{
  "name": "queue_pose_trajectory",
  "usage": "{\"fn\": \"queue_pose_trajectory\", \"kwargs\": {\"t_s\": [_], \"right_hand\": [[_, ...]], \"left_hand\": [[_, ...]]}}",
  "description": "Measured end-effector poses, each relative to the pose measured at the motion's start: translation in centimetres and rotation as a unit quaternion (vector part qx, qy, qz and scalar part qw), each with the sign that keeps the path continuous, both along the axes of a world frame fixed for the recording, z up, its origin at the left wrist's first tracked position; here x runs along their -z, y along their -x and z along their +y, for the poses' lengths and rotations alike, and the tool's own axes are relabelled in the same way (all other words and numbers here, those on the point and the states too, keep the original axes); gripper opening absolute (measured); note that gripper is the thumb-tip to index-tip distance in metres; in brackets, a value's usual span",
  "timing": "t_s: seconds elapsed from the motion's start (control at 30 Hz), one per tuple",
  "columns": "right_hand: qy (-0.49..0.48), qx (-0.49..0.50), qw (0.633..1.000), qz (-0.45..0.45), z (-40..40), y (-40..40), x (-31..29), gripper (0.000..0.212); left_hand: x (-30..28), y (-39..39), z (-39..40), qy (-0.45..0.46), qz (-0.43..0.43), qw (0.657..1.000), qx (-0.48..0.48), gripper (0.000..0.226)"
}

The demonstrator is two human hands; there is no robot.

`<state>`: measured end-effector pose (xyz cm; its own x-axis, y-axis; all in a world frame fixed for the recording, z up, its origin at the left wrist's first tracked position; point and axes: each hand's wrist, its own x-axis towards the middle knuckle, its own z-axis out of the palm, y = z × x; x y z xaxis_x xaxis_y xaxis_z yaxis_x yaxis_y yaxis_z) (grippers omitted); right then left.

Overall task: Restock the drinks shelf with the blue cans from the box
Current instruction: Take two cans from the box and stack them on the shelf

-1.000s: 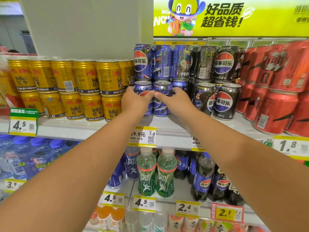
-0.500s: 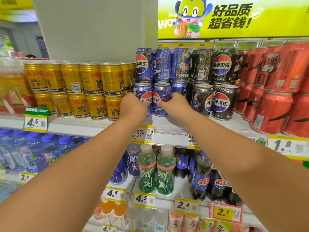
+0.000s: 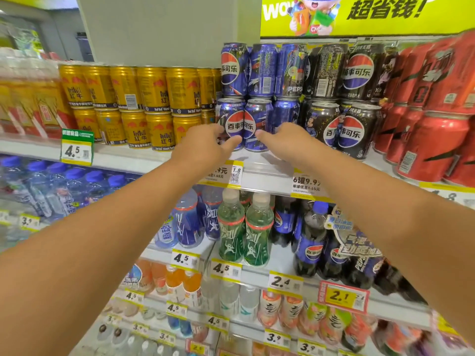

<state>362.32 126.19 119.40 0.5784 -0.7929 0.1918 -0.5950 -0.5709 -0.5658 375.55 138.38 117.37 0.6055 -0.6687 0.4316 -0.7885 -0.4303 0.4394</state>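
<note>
Now | left hand (image 3: 203,147), right hand (image 3: 285,140) | fingers apart, seemingly off blue cans (image 3: 244,124)

One view only, head cam, wide-angle w/ edges bowed. Sits at approx top-shelf (image 3: 144,160) height, faces fwd and slightly down, square-on to the rack. Close: both forearms run up from the bottom corners, left hand (image 3: 203,147) and right hand (image 3: 285,140) meet near frame centre by the blue cans (image 3: 244,124). Lower shelves fall away below, banner (image 3: 385,16) cut off at top. No 2nd view, so no overlap.
</note>
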Motion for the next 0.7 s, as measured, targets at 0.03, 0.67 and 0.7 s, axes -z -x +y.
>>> {"fn": "queue_pose_trajectory", "kwargs": {"t_s": [0.03, 0.67, 0.7], "right_hand": [[0.035, -0.013, 0.999, 0.016, 0.5, 0.3, 0.1, 0.051], [0.225, -0.129, 0.954, 0.147, 20.0, 3.8, 18.3, 0.069], [0.224, -0.121, 0.954, 0.156, 20.3, 4.2, 18.8, 0.069]], "left_hand": [[0.2, 0.0, 1.0, -0.010, -0.016, 1.000, 0.006, 0.062], [15.0, -5.4, 22.0, -0.168, -0.209, 0.949, 0.167, 0.085], [15.8, -5.1, 22.2, -0.169, -0.205, 0.950, 0.165, 0.086]]}}
